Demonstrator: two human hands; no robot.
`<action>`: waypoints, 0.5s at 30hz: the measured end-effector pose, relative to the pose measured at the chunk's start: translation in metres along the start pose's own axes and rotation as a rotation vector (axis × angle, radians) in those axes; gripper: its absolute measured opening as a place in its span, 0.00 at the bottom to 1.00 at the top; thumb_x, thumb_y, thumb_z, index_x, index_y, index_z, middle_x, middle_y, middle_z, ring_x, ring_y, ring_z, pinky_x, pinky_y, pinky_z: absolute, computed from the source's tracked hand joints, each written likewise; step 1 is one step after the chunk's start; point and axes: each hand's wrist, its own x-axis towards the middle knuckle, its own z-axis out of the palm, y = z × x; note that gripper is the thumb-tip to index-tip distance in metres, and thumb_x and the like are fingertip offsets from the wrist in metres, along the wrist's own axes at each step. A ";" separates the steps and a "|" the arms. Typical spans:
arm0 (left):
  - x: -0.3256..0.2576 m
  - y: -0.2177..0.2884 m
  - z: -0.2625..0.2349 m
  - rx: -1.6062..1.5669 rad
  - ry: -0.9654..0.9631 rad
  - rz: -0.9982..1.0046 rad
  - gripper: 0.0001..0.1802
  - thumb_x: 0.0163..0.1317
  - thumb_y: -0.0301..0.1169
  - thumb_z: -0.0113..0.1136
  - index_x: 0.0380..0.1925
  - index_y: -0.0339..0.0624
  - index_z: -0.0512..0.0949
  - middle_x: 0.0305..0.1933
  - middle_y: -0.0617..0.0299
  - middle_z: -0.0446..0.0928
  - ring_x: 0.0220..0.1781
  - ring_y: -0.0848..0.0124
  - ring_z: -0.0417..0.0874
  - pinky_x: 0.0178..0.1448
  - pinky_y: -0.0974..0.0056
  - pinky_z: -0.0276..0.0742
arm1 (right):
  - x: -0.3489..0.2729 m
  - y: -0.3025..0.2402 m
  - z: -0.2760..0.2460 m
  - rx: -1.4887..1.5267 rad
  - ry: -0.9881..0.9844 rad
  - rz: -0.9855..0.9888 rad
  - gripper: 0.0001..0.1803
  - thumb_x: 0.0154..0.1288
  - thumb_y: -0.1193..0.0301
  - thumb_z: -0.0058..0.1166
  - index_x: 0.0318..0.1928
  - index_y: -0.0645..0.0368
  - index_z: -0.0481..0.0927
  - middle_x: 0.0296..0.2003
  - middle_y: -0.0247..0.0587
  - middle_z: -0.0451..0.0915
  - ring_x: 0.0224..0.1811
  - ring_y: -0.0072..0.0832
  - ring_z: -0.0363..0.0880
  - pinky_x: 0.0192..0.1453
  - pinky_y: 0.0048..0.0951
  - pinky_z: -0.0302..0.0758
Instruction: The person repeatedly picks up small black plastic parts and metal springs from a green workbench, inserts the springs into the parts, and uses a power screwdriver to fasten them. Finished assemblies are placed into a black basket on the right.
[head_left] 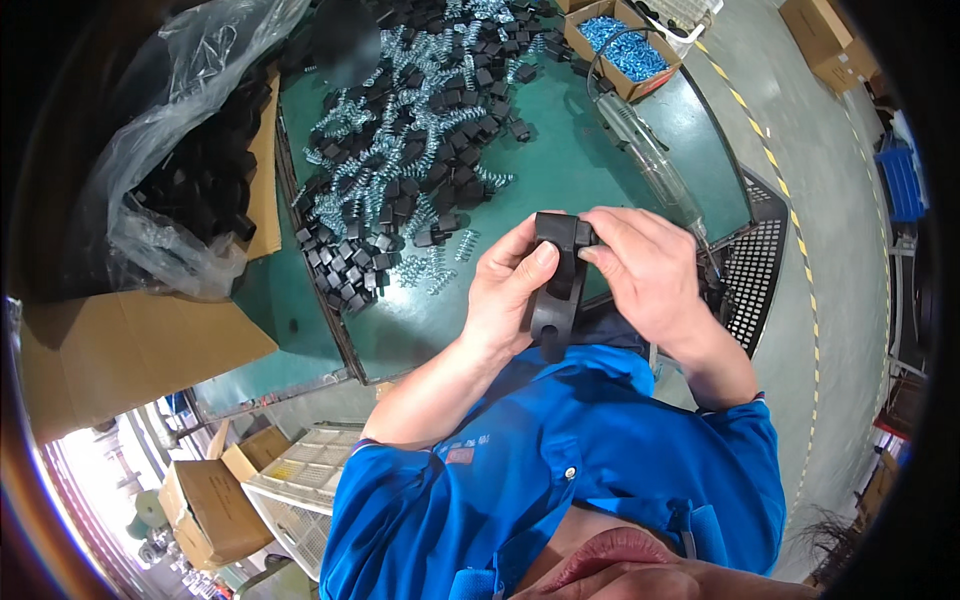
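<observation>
In front of my chest, my left hand is wrapped round a long black plastic part with a rounded lower end, the thumb pressed on its face. My right hand pinches a small black block against the part's upper right side; the fingers partly hide it. Beyond my hands, many shiny coil springs lie loose on the green tabletop. Mixed in and heaped beside them are small black plastic blocks.
At left, an open cardboard box lined with clear plastic holds black parts. A carton of small blue pieces sits at the far right corner. A slim corded power tool lies near the right edge, above a black perforated basket.
</observation>
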 end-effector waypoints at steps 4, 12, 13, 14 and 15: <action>0.000 0.003 0.000 -0.054 -0.037 -0.004 0.22 0.67 0.31 0.65 0.59 0.36 0.75 0.53 0.62 0.79 0.51 0.75 0.80 0.56 0.68 0.78 | -0.015 0.014 0.029 0.104 0.201 -0.034 0.17 0.55 0.75 0.67 0.46 0.65 0.82 0.41 0.51 0.84 0.37 0.44 0.85 0.40 0.34 0.82; 0.030 0.036 0.005 1.241 -0.257 0.307 0.21 0.54 0.32 0.72 0.48 0.38 0.82 0.37 0.62 0.79 0.45 0.70 0.79 0.50 0.66 0.73 | -0.020 0.059 0.014 0.041 0.024 -0.152 0.12 0.46 0.69 0.70 0.32 0.59 0.84 0.29 0.41 0.84 0.30 0.38 0.84 0.33 0.34 0.78; 0.035 0.033 0.007 1.301 -0.265 0.297 0.22 0.50 0.33 0.73 0.46 0.38 0.82 0.34 0.58 0.78 0.44 0.63 0.77 0.49 0.61 0.71 | -0.024 0.066 0.012 -0.035 0.020 -0.187 0.12 0.44 0.69 0.70 0.31 0.58 0.84 0.28 0.40 0.83 0.29 0.37 0.84 0.33 0.34 0.78; 0.039 0.027 0.006 1.386 -0.270 0.330 0.22 0.49 0.34 0.73 0.45 0.38 0.82 0.34 0.57 0.79 0.44 0.61 0.77 0.49 0.60 0.71 | -0.028 0.072 0.010 -0.112 0.015 -0.222 0.12 0.42 0.69 0.69 0.29 0.57 0.83 0.27 0.39 0.83 0.29 0.36 0.84 0.33 0.33 0.77; 0.043 0.020 0.003 1.477 -0.278 0.357 0.23 0.49 0.34 0.73 0.45 0.38 0.82 0.34 0.57 0.79 0.44 0.59 0.77 0.49 0.58 0.72 | -0.030 0.076 0.014 -0.195 0.010 -0.265 0.10 0.39 0.69 0.67 0.24 0.54 0.79 0.25 0.35 0.79 0.30 0.33 0.81 0.33 0.33 0.76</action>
